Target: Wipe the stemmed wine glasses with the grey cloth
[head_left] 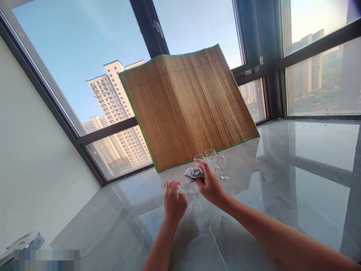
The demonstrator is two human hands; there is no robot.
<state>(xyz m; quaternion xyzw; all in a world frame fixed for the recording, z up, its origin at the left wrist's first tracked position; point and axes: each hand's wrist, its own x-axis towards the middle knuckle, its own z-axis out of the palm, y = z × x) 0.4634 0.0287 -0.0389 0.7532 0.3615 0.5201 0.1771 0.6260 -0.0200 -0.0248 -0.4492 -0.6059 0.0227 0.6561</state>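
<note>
My left hand (174,201) is closed around a clear stemmed glass (184,185), which lies sideways with its bowl toward the right. A bunched grey-white cloth (194,172) is pinched in my right hand (210,184), close to the bowl's rim; whether cloth and glass touch I cannot tell. Just beyond my right hand, several clear stemmed glasses stand upright, the nearest wine glass (220,165) showing its bowl and round foot. My right fingers partly hide the others.
A bamboo mat (186,109) with green edging leans against the dark-framed windows behind the glasses. The glossy grey marble-like surface (118,233) spreads under my hands and reflects the windows. A white wall (36,131) rises at left. A round-topped object (24,246) sits at the lower left.
</note>
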